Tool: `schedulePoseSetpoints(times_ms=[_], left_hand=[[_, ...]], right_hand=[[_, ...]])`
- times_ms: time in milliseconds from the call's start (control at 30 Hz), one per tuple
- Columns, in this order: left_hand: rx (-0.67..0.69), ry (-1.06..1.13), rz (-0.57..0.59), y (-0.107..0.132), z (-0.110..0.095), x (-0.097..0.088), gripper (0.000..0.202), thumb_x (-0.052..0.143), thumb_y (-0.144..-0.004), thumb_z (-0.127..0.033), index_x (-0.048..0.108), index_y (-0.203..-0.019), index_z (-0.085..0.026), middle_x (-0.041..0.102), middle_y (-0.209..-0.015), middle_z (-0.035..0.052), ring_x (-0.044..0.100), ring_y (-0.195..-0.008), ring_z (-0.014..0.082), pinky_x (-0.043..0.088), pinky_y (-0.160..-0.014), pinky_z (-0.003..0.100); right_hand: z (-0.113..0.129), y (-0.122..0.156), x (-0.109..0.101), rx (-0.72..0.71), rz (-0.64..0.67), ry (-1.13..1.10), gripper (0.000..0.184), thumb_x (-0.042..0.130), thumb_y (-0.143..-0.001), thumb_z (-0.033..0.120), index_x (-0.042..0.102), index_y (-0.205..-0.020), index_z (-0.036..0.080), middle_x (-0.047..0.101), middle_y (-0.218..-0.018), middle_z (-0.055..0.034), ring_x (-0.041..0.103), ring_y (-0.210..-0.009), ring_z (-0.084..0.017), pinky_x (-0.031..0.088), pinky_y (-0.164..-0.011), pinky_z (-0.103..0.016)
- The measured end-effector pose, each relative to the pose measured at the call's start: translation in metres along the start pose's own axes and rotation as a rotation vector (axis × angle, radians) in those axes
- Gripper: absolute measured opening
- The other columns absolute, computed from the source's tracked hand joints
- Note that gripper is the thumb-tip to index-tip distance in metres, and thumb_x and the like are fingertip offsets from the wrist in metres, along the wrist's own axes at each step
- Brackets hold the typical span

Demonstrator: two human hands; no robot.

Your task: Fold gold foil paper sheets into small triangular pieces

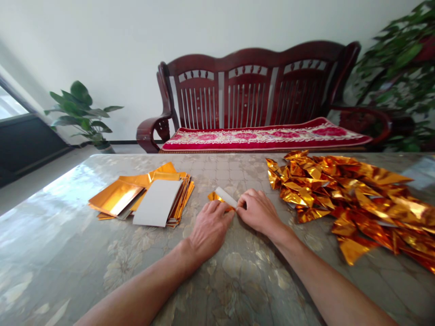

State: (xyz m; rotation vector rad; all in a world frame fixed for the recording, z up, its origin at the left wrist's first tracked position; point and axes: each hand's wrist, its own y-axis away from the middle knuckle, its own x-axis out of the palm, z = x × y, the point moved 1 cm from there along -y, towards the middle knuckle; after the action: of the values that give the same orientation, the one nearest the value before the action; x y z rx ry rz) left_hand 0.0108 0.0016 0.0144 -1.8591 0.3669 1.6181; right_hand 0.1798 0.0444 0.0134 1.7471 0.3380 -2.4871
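In the middle of the table, both hands are on one partly folded sheet of gold foil paper [226, 197]. Its grey-white back shows as a narrow strip, with gold at the left end and along the lower edge. My left hand [211, 224] lies over the near left side, fingers closed on the paper and hiding part of it. At the right end, my right hand [257, 210] pinches the paper between thumb and bent fingers. Left of the hands is a stack of flat gold sheets [113, 195], with a sheet lying grey side up [157, 202] on top.
A large heap of folded gold foil pieces [340, 190] covers the table's right side. The table [142, 280] has a glossy, flower-patterned cover. Beyond its far edge stands a dark red wooden bench [251, 97] with a red floral cushion [265, 136]. Potted plants [83, 113] flank it.
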Motion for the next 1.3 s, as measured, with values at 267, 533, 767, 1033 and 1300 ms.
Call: schedulePoseSetpoints(times_ms=[267,533,767,1033,1300], left_hand=[[0.010,0.043,-0.004,0.000,0.004,0.002,0.027,0.048,-0.089,-0.009,0.059,-0.111,-0.020,0.059,-0.118,0.0087,0.049,-0.113,0.0253,0.046,-0.096,0.039],[-0.235,0.287,-0.184,-0.009,0.031,0.012,0.039,0.049,-0.079,-0.004,0.055,-0.113,-0.021,0.058,-0.115,0.0055,0.052,-0.112,0.0227,0.046,-0.098,0.039],[-0.141,0.276,-0.110,-0.018,0.040,0.012,0.018,0.055,-0.090,-0.018,0.066,-0.102,-0.024,0.061,-0.116,0.0031,0.052,-0.111,0.0215,0.044,-0.099,0.036],[-0.122,0.201,-0.082,-0.017,0.036,0.009,0.014,0.049,-0.093,-0.018,0.062,-0.087,-0.020,0.063,-0.090,0.0037,0.055,-0.094,0.0205,0.045,-0.086,0.033],[-0.199,0.182,-0.035,-0.018,0.036,0.007,0.012,0.051,-0.093,-0.021,0.061,-0.086,-0.020,0.062,-0.091,0.0034,0.055,-0.091,0.0200,0.043,-0.081,0.031]], right_hand=[[0.001,0.001,-0.001,-0.010,-0.005,0.018,0.010,0.059,-0.081,0.024,0.067,-0.075,0.023,0.064,-0.093,-0.0037,0.053,-0.089,-0.021,0.034,-0.074,-0.029],[-0.001,0.003,0.000,-0.015,-0.047,-0.028,0.004,0.062,-0.078,0.021,0.065,-0.076,0.023,0.063,-0.090,-0.0029,0.054,-0.089,-0.020,0.036,-0.076,-0.028],[-0.001,0.007,0.002,-0.152,-0.132,-0.104,0.023,0.065,-0.078,0.022,0.066,-0.101,0.026,0.062,-0.100,-0.0017,0.055,-0.097,-0.019,0.037,-0.084,-0.029],[0.000,0.008,0.001,-0.193,-0.106,-0.112,0.008,0.070,-0.080,0.025,0.072,-0.087,0.028,0.065,-0.094,0.0003,0.054,-0.095,-0.018,0.037,-0.084,-0.029],[-0.014,0.001,0.004,-0.194,-0.064,-0.196,0.009,0.067,-0.083,0.023,0.074,-0.080,0.028,0.067,-0.090,0.0003,0.056,-0.090,-0.018,0.039,-0.081,-0.029]])
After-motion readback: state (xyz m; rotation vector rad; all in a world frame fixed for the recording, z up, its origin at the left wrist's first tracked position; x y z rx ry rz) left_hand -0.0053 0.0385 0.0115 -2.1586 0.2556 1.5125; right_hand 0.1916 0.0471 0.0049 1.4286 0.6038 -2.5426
